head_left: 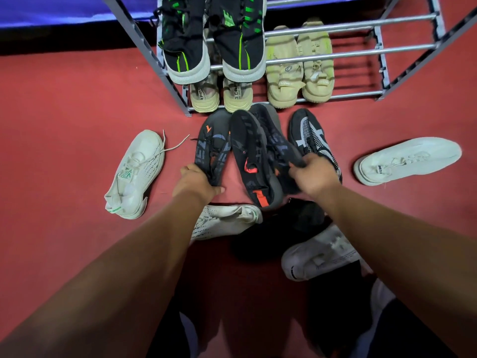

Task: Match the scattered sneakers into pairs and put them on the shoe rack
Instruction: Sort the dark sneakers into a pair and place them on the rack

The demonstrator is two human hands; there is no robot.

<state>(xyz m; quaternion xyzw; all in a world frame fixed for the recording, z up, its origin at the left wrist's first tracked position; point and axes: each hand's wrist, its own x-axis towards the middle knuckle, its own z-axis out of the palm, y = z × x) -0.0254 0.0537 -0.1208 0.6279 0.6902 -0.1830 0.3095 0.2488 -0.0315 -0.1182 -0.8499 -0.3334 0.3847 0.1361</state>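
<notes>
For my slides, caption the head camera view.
Left hand grips a black sneaker with orange logo; right hand grips a lettered black sneaker, before the shoe rack.

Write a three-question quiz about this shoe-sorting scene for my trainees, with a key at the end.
1. True or false: the black-and-green pair stands on the shoe rack.
2. The left hand grips: A) a white sneaker; B) a black sneaker with orange marks; C) a rack bar.
3. How many pairs of shoes show on the rack?
Key: 1 true; 2 B; 3 three.
</notes>
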